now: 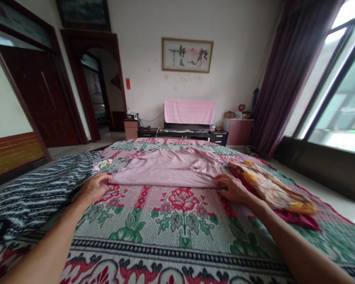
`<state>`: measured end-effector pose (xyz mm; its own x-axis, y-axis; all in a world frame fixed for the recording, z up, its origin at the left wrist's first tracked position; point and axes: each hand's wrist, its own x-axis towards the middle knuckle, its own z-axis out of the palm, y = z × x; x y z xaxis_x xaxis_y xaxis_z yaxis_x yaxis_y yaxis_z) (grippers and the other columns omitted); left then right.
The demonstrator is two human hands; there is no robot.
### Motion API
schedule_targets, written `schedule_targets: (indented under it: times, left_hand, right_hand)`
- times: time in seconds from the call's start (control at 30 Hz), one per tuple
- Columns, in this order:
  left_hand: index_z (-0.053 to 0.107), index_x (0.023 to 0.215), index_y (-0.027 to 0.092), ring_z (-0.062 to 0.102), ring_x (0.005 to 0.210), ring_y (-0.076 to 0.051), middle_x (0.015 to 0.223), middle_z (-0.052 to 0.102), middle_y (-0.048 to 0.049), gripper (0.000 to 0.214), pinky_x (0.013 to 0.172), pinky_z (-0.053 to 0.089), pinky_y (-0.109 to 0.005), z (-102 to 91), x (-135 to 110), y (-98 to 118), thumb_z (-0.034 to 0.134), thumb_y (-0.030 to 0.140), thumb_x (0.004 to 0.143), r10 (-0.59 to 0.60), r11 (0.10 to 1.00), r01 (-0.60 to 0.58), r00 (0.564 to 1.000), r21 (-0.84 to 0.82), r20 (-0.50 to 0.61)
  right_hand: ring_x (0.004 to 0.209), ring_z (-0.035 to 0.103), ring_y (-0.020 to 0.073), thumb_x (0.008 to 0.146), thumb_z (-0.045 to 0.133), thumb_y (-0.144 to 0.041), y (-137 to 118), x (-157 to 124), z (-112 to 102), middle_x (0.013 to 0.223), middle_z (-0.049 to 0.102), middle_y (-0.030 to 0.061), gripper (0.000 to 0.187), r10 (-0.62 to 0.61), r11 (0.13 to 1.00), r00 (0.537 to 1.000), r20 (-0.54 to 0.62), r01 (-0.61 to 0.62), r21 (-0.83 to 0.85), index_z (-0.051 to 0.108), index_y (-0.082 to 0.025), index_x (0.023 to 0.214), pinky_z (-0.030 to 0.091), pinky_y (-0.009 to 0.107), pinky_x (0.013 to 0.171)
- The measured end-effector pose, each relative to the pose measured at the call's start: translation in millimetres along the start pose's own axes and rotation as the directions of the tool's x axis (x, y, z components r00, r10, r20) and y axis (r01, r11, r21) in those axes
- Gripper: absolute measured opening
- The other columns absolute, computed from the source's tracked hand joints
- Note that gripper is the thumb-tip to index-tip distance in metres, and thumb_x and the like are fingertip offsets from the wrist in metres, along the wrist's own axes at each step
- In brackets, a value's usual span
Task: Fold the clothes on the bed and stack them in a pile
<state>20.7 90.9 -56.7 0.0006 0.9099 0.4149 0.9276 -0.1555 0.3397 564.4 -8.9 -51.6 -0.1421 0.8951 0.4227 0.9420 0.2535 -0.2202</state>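
A pale pink garment (168, 167) lies folded flat across a bed covered by a floral red, green and white bedspread (177, 221). My left hand (95, 188) pinches the garment's near left corner with closed fingers. My right hand (232, 187) grips its near right corner, fingers curled on the fabric. Both arms reach forward over the bedspread.
A black-and-white striped cloth (32, 193) is heaped on the bed's left side. A yellow-and-red patterned cloth (272, 189) lies right of my right hand. Beyond the bed stand a low dark cabinet (183, 135), a pink-draped object (189, 111), dark doors left and a curtained window right.
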Motion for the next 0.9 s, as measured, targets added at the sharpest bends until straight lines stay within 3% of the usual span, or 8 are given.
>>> schedule_targets:
  times: [0.1, 0.2, 0.3, 0.47, 0.6, 0.8, 0.9]
  left_hand:
    - [0.070, 0.104, 0.018, 0.056, 0.115, -0.021, 0.127, 0.060, -0.0064, 0.046, 0.104, 0.038, -0.028, 8.0, 2, -10, 0.045, 0.020, 0.065, 0.149, 0.988, -0.149, 0.989, 0.044, 0.013]
    - [0.069, 0.108, 0.018, 0.055, 0.116, -0.024, 0.127, 0.059, -0.0090, 0.045, 0.104, 0.038, -0.032, 17.1, 7, -15, 0.043, 0.028, 0.073, 0.259, 0.962, -0.258, 0.966, 0.084, -0.001]
    - [0.071, 0.104, 0.021, 0.055, 0.115, -0.025, 0.126, 0.060, -0.0083, 0.042, 0.104, 0.038, -0.035, 24.0, 12, -15, 0.042, 0.034, 0.076, 0.295, 0.950, -0.291, 0.955, 0.110, -0.017]
    - [0.072, 0.093, 0.020, 0.058, 0.112, -0.022, 0.119, 0.065, -0.0077, 0.039, 0.102, 0.040, -0.032, 22.8, 17, -7, 0.038, 0.032, 0.077, 0.240, 0.971, -0.240, 0.970, 0.014, -0.037]
    - [0.069, 0.096, 0.019, 0.060, 0.109, -0.020, 0.121, 0.065, -0.0043, 0.038, 0.099, 0.042, -0.027, 6.5, 13, 10, 0.038, 0.029, 0.077, 0.075, 0.996, -0.077, 0.996, -0.050, -0.054]
    - [0.070, 0.093, 0.021, 0.061, 0.105, -0.022, 0.110, 0.070, -0.0017, 0.037, 0.092, 0.043, -0.028, -18.4, 4, 20, 0.036, 0.028, 0.079, -0.123, 0.992, 0.122, 0.991, -0.030, -0.052]
    - [0.071, 0.086, 0.024, 0.063, 0.098, -0.024, 0.105, 0.071, -0.0002, 0.036, 0.086, 0.046, -0.029, -22.1, 5, 10, 0.037, 0.026, 0.075, -0.090, 0.996, 0.088, 0.992, -0.019, -0.092]
  right_hand:
    - [0.111, 0.055, 0.0242, 0.061, 0.051, -0.014, 5, -4, -6, 0.124, 0.058, 0.0082, 0.040, 0.001, 1.000, 0.995, 0.103, -0.004, 0.031, 0.067, -0.020, 0.097, 0.040, 0.039, 0.099]
    - [0.111, 0.055, 0.0218, 0.063, 0.046, -0.010, 9, -4, -10, 0.120, 0.060, 0.0100, 0.044, -0.002, 0.999, 0.995, 0.102, -0.003, 0.042, 0.067, -0.017, 0.101, 0.037, 0.035, 0.102]
    - [0.112, 0.054, 0.0198, 0.068, 0.042, -0.007, 10, -4, -9, 0.119, 0.062, 0.0096, 0.043, 0.021, 1.000, 0.997, 0.077, -0.023, 0.014, 0.067, -0.017, 0.101, 0.035, 0.033, 0.103]
    - [0.098, 0.060, 0.0208, 0.082, 0.037, -0.014, 3, -1, -8, 0.104, 0.066, 0.0106, 0.035, 0.104, 0.992, 0.995, 0.002, -0.103, -0.079, 0.065, -0.015, 0.102, 0.040, 0.031, 0.092]
    - [0.083, 0.062, 0.0201, 0.083, 0.037, -0.018, -6, 4, -19, 0.088, 0.068, 0.0076, 0.031, 0.158, 0.977, 0.987, -0.041, -0.162, -0.135, 0.064, -0.016, 0.098, 0.040, 0.028, 0.078]
    - [0.064, 0.053, 0.0153, 0.081, 0.040, -0.020, -26, 7, -51, 0.072, 0.064, 0.0036, 0.024, 0.169, 0.971, 0.981, 0.095, -0.150, -0.185, 0.064, -0.019, 0.075, 0.035, 0.026, 0.064]
    - [0.060, 0.049, 0.0138, 0.077, 0.044, -0.018, -35, 8, -70, 0.066, 0.060, 0.0028, 0.022, 0.165, 0.967, 0.969, 0.182, -0.122, -0.225, 0.061, -0.020, 0.064, 0.033, 0.026, 0.061]
